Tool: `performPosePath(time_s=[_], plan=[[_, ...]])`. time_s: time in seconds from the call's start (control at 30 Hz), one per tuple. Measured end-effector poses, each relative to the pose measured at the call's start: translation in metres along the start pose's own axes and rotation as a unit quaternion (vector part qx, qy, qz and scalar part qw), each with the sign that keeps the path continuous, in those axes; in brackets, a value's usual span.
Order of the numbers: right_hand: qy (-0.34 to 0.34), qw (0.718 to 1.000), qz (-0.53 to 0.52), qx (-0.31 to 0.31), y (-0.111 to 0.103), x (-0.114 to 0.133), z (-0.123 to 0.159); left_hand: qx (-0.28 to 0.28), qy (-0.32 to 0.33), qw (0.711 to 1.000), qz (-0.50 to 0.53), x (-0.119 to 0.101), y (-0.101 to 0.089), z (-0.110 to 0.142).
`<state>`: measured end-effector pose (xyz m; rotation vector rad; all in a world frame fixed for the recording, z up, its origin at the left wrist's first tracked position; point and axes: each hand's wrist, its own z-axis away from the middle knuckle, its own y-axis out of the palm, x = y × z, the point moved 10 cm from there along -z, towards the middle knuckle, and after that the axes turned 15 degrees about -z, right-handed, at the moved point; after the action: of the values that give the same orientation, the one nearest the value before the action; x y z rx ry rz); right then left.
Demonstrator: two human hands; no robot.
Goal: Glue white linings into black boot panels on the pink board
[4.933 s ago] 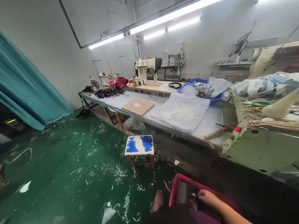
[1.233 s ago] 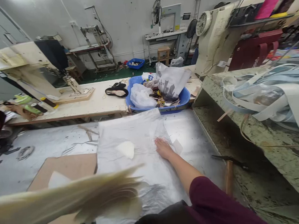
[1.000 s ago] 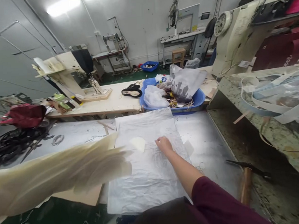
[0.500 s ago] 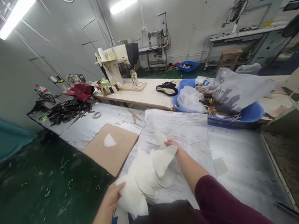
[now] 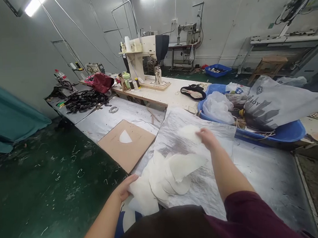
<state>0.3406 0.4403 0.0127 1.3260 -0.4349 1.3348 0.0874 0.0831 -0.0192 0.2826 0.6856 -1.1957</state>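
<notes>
A loose, fanned-out pile of thin, off-white cut pieces with curved edges (image 5: 164, 175) lies at the near edge of the table, some hanging over it. My left hand (image 5: 124, 188) grips the pile's left side, thumb on top and the other fingers hidden beneath. Farther forward, over a translucent plastic sheet (image 5: 170, 127), my right hand (image 5: 208, 138) is closed on the edge of one off-white cut piece (image 5: 189, 133). That piece is apart from the pile and slightly blurred. One white piece with a rounded edge (image 5: 125, 136) rests on a brown cardboard sheet (image 5: 114, 148) to the left.
A sewing machine (image 5: 145, 52) stands on the bench beyond the table. Right of it are a black shoe part (image 5: 193, 93) and a blue tub (image 5: 287, 135) filled with plastic bags. Black straps (image 5: 86, 99) lie heaped at far left. Green floor (image 5: 68, 173) borders the table's left side.
My right hand has moved forward and right, carrying one off-white piece away from the pile. My left hand stays at the pile's left side. The camera view has turned left.
</notes>
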Motion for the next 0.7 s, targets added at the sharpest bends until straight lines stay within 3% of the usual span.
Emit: performPosePath(time_s=[0.07, 0.13, 0.2, 0.27, 0.33, 0.37, 0.43, 0.53, 0.6, 0.7], plan=[[-0.040, 0.999, 0.012, 0.005, 0.007, 0.034, 0.000, 0.026, 0.003, 1.000, -0.003, -0.004, 0.005, 0.001], [-0.055, 0.997, 0.042, 0.031, 0.032, 0.040, 0.012, 0.065, 0.009, 0.998, -0.011, -0.008, 0.012, 0.001], [-0.040, 0.991, 0.098, 0.077, 0.070, 0.014, 0.035, 0.108, 0.013, 0.994, -0.029, -0.013, 0.021, -0.002], [-0.007, 0.977, 0.172, 0.126, 0.108, -0.033, 0.062, 0.145, 0.016, 0.988, -0.059, -0.016, 0.030, -0.008], [0.004, 0.960, 0.243, 0.136, 0.124, -0.073, 0.081, 0.174, 0.018, 0.980, -0.098, -0.019, 0.038, -0.017], [0.003, 0.954, 0.275, 0.123, 0.122, -0.085, 0.085, 0.186, 0.022, 0.975, -0.121, -0.021, 0.042, -0.021], [0.000, 0.941, 0.332, 0.063, 0.095, -0.093, 0.086, 0.205, 0.037, 0.964, -0.167, -0.025, 0.047, -0.029], [0.010, 0.910, 0.404, -0.094, 0.014, -0.075, 0.089, 0.214, 0.075, 0.949, -0.221, -0.031, 0.053, -0.033], [0.036, 0.871, 0.439, -0.215, -0.045, -0.061, 0.103, 0.216, 0.105, 0.941, -0.238, -0.035, 0.057, -0.029], [0.091, 0.819, 0.463, -0.325, -0.106, -0.058, 0.130, 0.222, 0.150, 0.929, -0.255, -0.043, 0.065, -0.013]])
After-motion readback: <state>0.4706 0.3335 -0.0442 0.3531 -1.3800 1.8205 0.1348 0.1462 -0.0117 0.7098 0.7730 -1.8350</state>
